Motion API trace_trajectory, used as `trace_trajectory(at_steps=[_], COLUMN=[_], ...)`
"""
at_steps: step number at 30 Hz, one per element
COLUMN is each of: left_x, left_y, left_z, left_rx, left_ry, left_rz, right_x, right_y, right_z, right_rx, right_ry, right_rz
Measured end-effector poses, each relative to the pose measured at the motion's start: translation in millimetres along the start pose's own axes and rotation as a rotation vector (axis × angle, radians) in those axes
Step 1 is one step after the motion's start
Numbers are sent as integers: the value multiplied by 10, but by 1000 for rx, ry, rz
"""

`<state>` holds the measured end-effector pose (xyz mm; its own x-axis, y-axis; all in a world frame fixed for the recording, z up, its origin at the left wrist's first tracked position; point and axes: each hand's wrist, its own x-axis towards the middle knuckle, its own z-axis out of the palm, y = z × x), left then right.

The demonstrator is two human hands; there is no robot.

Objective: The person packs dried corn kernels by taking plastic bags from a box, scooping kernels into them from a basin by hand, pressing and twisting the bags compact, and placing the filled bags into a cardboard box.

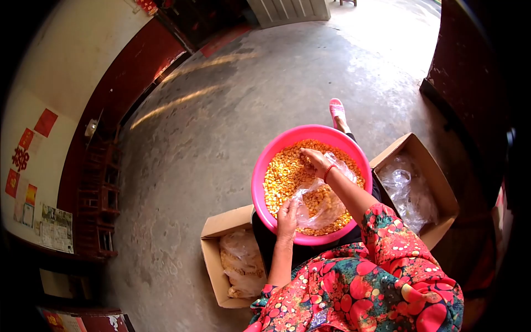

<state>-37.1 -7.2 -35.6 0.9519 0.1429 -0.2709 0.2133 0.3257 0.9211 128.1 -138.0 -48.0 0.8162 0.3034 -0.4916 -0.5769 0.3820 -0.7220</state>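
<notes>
A pink basin [259,193] full of yellow-orange corn kernels [285,171] rests on my lap. A clear plastic bag [318,213] lies over the kernels, its lower part bulging with some of them. My left hand [287,218] pinches the bag's edge at the basin's near left rim. Farther in, my right hand [316,159], with a red bracelet at the wrist, is down at the kernels, fingers curled in among them. Its fingertips are partly hidden. More of the clear plastic shows just right of that hand.
Left of me, an open cardboard box [213,265] holds bagged corn [243,263]. Another cardboard box [442,207] on the right contains crumpled clear bags [406,188]. Wooden stools [99,199] line the left wall. A pink shoe [337,110] shows beyond the basin.
</notes>
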Motion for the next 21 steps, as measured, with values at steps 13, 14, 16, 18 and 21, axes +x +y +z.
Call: trace_trajectory(at_steps=[13, 14, 16, 18, 21], left_x=[51, 47, 0, -11, 16], left_y=[-65, -49, 33, 39, -9], left_z=[-44, -31, -10, -29, -25], left_rx=[-68, -80, -127, -116, -101], left_ry=[126, 123, 110, 95, 93], left_rz=[72, 67, 17, 8, 37], right_x=[-1015, -1050, -1040, -1056, -950], right_y=[347, 416, 561, 627, 816], right_z=[165, 157, 131, 198, 171], right_rx=[178, 180, 176, 122, 91], right_ry=[-343, -325, -260, -73, -13], right_rz=[172, 183, 173, 131, -101])
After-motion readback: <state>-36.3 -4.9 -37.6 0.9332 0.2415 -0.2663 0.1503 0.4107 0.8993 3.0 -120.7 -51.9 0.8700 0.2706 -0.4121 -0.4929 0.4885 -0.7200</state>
